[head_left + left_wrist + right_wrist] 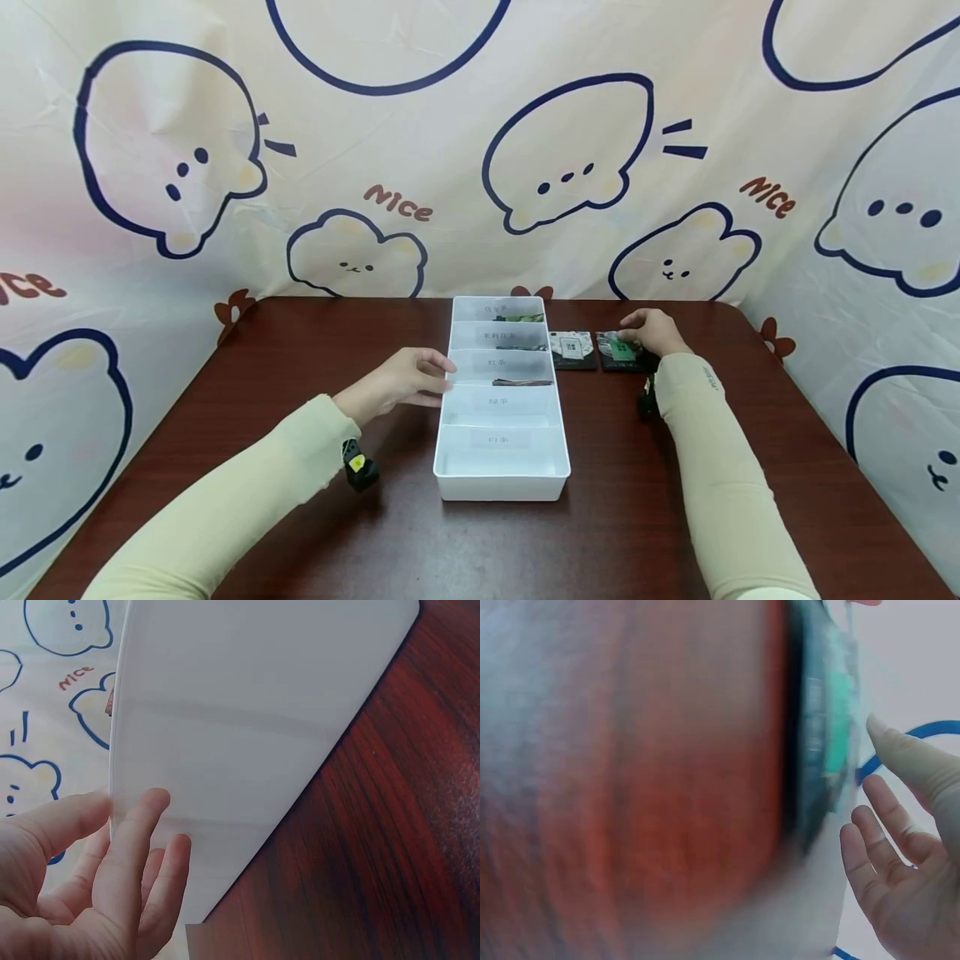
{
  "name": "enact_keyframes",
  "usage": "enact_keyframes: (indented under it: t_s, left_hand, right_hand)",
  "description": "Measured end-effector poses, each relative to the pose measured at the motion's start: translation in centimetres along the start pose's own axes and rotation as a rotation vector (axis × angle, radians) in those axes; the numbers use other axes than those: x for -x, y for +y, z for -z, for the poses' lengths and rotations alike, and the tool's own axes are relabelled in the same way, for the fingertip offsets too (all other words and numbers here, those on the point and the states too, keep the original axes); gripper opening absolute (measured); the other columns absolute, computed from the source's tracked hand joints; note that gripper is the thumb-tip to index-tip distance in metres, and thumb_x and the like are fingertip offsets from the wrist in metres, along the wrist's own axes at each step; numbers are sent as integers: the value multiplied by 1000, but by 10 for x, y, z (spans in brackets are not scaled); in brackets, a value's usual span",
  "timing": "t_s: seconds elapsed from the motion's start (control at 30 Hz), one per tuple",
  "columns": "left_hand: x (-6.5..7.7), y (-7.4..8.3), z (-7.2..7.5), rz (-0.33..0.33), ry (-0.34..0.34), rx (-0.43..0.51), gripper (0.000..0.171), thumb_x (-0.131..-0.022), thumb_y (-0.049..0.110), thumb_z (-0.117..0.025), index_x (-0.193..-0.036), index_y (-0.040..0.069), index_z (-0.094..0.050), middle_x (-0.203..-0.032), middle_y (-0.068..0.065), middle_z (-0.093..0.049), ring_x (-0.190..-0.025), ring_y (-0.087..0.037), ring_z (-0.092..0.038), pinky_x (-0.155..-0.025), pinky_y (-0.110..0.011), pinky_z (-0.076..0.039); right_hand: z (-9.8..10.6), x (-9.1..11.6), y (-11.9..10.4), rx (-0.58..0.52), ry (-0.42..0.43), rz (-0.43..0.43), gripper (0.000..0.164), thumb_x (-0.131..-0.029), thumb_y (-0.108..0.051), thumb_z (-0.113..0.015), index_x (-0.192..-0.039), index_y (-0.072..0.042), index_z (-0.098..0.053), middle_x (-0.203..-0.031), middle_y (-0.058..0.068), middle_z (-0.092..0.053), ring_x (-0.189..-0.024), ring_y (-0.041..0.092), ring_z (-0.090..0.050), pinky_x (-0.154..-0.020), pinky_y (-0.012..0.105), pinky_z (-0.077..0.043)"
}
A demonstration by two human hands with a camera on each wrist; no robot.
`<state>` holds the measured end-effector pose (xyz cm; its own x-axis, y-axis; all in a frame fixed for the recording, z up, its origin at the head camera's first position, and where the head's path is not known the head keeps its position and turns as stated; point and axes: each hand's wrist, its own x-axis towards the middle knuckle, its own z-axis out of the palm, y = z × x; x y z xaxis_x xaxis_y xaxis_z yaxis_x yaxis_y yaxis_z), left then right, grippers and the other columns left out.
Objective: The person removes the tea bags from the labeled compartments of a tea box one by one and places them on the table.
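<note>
A long white divided box (pixel 502 487) stands on the table, its compartments bearing printed labels. My left hand (pixel 408 379) is at the box's left side; in the left wrist view its loosely extended fingers (pixel 156 801) lie by the outer wall and rim. To the right of the box are two flat packets that look like tea bags: a grey-white packet (pixel 573 350) and a dark packet with a green middle (pixel 619 351). My right hand (pixel 654 332) hovers over the green one, fingers spread loosely in the right wrist view. Whether it touches the packet is hard to tell.
Thin packets stand in the three far compartments, among them a green one (pixel 521 317). The two near compartments show bare white floors. A brown wood-grain table (pixel 337 533) lies beneath, with a cartoon-printed cloth (pixel 450 150) behind and at both sides.
</note>
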<state>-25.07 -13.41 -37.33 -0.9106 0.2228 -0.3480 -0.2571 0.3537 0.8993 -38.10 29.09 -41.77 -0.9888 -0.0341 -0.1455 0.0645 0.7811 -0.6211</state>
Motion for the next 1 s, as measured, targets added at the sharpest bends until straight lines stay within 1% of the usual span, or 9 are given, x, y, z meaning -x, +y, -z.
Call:
enact_keyframes:
  t_s: [0.13,0.23,0.33,0.4,0.53,0.63,0.77,0.9,1.0]
  left_hand:
    - [1,0,1,-3,1,-7,31,-85,-1,-70,-114,0,-61,-113,-19,-58,-89,-24,-65,-80,-42,-59]
    - [0,-1,2,3,2,-6,30,-85,-1,-70,-114,1,-61,-113,-19,-57,-89,-25,-65,-80,-41,-60]
    - [-1,-2,2,2,-3,0,30,-85,-1,-70,-113,1,-61,-113,-19,-57,-89,-24,-64,-80,-41,-60]
    - [-1,-3,2,1,-10,5,30,-85,-1,-70,-114,0,-61,-113,-19,-57,-89,-25,-64,-80,-40,-60]
    - [-1,-2,1,-2,-16,6,31,-85,-1,-70,-115,0,-60,-113,-19,-57,-90,-25,-64,-80,-40,-60]
    - [-1,-1,1,-2,-16,4,31,-86,0,-70,-115,0,-60,-113,-19,-56,-90,-24,-64,-79,-40,-60]
    - [-2,-2,1,0,-15,2,30,-86,0,-70,-114,1,-61,-114,-19,-57,-90,-25,-64,-80,-39,-60]
    - [-1,-2,1,-7,-15,-7,30,-86,0,-70,-115,1,-60,-115,-19,-57,-89,-24,-65,-79,-39,-60]
    - [1,-1,1,-7,-14,-6,30,-86,0,-69,-114,1,-61,-114,-19,-57,-89,-24,-65,-80,-39,-60]
  right_hand:
    - [10,7,-9,-71,31,89,41,-96,-31,-60,-126,-4,-57,-137,23,-49,-121,39,-47,-101,55,-42]
    - [16,14,-26,-171,60,157,46,-96,-40,-58,-128,-6,-57,-136,19,-51,-120,37,-48,-100,53,-44]
    - [21,27,-47,-262,103,237,49,-95,-45,-56,-127,-9,-58,-128,13,-54,-111,29,-52,-93,44,-47]
    - [24,38,-63,-304,131,285,46,-94,-47,-57,-125,-12,-60,-122,6,-56,-105,21,-53,-90,35,-48]
    - [25,64,-94,-407,146,403,40,-93,-42,-60,-121,-13,-63,-116,-4,-60,-104,12,-54,-88,22,-48]
    - [20,83,-112,-495,112,482,35,-93,-35,-64,-118,-10,-64,-114,-3,-64,-105,10,-57,-89,18,-49]
    - [8,106,-125,-562,31,561,29,-94,-26,-64,-115,-6,-64,-111,2,-66,-101,10,-61,-88,19,-51]
    - [-7,120,-127,-558,-48,612,25,-96,-20,-62,-113,-2,-63,-110,5,-66,-101,10,-62,-88,20,-52]
    - [-21,125,-125,-536,-101,614,25,-96,-19,-62,-112,-1,-63,-112,12,-65,-100,13,-63,-85,20,-53]
